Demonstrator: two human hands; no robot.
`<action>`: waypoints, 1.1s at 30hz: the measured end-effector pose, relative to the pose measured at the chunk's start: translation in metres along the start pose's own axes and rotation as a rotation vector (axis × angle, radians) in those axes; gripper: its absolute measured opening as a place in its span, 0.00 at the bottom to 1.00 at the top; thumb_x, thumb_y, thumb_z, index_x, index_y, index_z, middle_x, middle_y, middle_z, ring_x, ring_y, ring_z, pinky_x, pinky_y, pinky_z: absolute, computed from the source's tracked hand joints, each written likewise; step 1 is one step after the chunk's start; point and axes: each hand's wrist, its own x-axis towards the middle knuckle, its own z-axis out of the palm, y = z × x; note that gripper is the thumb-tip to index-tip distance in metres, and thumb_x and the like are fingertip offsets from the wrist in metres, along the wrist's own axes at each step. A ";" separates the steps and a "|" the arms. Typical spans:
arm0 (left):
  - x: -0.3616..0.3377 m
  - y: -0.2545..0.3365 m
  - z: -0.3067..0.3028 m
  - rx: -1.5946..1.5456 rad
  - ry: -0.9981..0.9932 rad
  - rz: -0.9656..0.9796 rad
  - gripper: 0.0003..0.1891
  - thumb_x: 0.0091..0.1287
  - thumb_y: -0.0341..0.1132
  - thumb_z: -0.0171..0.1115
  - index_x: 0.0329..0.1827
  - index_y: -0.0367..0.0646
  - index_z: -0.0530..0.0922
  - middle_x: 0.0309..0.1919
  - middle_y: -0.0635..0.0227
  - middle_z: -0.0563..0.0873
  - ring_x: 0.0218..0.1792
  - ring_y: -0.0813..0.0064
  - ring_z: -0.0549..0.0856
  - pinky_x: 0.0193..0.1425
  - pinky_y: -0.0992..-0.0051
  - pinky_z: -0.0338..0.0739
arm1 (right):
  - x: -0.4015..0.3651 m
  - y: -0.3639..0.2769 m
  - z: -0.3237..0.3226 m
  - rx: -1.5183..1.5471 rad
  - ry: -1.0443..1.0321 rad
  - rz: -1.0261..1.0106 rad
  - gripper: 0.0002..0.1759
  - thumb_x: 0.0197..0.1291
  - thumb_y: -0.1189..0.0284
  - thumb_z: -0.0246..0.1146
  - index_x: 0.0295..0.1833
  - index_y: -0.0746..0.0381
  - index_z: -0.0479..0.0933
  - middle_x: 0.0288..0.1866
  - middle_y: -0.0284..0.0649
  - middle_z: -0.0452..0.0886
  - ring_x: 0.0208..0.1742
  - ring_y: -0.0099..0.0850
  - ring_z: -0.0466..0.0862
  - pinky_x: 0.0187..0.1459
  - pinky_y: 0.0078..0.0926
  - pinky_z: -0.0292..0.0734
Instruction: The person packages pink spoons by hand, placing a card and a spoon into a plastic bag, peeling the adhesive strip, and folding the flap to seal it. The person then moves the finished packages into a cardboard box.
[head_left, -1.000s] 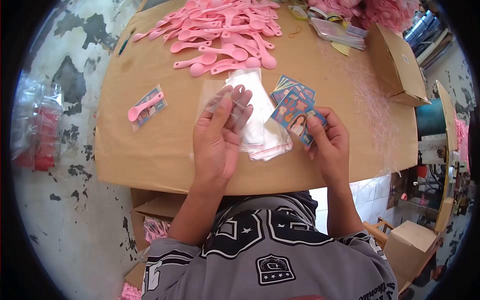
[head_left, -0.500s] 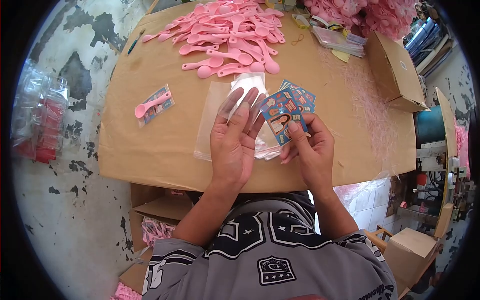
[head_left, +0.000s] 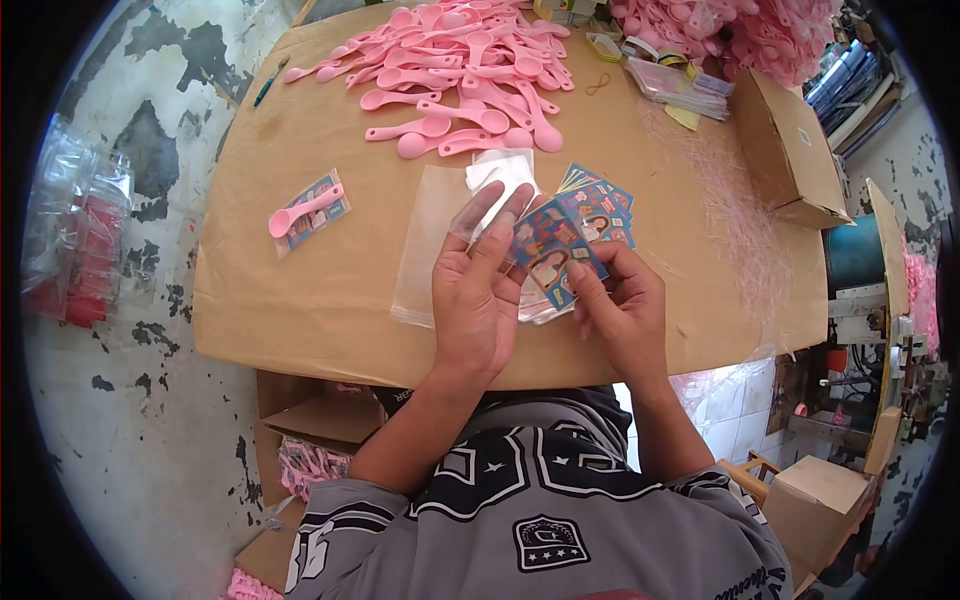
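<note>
My left hand (head_left: 470,300) is closed on a clear plastic bag (head_left: 463,218), its thumb over the film and the fingertips showing through. Between thumb and fingers of my right hand (head_left: 632,305) is a blue printed card (head_left: 552,248). The card's left part lies behind the clear film, so it appears partly inside the bag. Just beyond the card, more printed cards (head_left: 612,205) are fanned out on the table. Below my left hand rest flat clear bags (head_left: 418,265) and whitish bags (head_left: 503,163), partly hidden by my hands.
A heap of pink measuring spoons (head_left: 470,75) covers the table's far side. At left lies a pink spoon (head_left: 305,210) on a card in clear film. A pen (head_left: 268,82), a stack of plastic packets (head_left: 680,88) and a cardboard box (head_left: 790,150) sit near the edges.
The card in my right hand has moved left and slightly nearer me, and its left part is now behind the bag's film. My left hand has shifted slightly right.
</note>
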 end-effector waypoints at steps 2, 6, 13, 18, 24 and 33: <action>0.003 0.002 -0.003 0.028 -0.014 -0.017 0.22 0.82 0.28 0.58 0.77 0.36 0.70 0.72 0.47 0.80 0.68 0.63 0.84 0.71 0.60 0.84 | 0.003 -0.001 -0.007 -0.045 -0.095 0.048 0.13 0.75 0.70 0.69 0.56 0.67 0.81 0.31 0.30 0.83 0.25 0.15 0.81 0.25 0.15 0.76; 0.005 -0.002 -0.005 0.042 -0.050 -0.064 0.21 0.81 0.29 0.59 0.74 0.35 0.73 0.69 0.49 0.82 0.63 0.65 0.87 0.68 0.62 0.85 | 0.010 -0.002 -0.016 0.050 -0.134 0.118 0.13 0.75 0.71 0.70 0.57 0.68 0.80 0.34 0.32 0.84 0.28 0.17 0.83 0.27 0.15 0.78; 0.007 -0.013 -0.006 0.079 -0.039 -0.062 0.17 0.81 0.29 0.61 0.70 0.35 0.76 0.61 0.59 0.87 0.59 0.69 0.88 0.67 0.65 0.85 | 0.017 0.008 -0.012 0.267 0.019 0.064 0.10 0.73 0.74 0.70 0.53 0.65 0.79 0.41 0.34 0.85 0.37 0.18 0.86 0.35 0.17 0.82; -0.005 -0.025 0.000 0.150 -0.076 -0.054 0.15 0.81 0.28 0.62 0.66 0.37 0.78 0.60 0.63 0.87 0.63 0.73 0.86 0.72 0.67 0.79 | 0.020 0.010 0.005 0.220 0.097 -0.063 0.08 0.74 0.74 0.70 0.52 0.64 0.79 0.43 0.34 0.86 0.41 0.18 0.86 0.43 0.20 0.84; -0.007 -0.014 0.005 0.076 -0.078 0.005 0.24 0.80 0.24 0.60 0.78 0.40 0.71 0.67 0.59 0.84 0.68 0.73 0.82 0.68 0.68 0.82 | 0.008 0.005 0.015 0.342 0.027 0.021 0.06 0.74 0.74 0.70 0.49 0.64 0.80 0.45 0.38 0.89 0.40 0.17 0.87 0.36 0.19 0.83; -0.008 0.007 0.014 -0.170 -0.211 0.058 0.30 0.83 0.24 0.52 0.86 0.48 0.61 0.68 0.46 0.81 0.70 0.56 0.83 0.76 0.57 0.79 | -0.009 -0.001 0.021 0.232 -0.029 0.061 0.10 0.70 0.73 0.73 0.46 0.61 0.77 0.38 0.32 0.86 0.33 0.14 0.81 0.29 0.14 0.72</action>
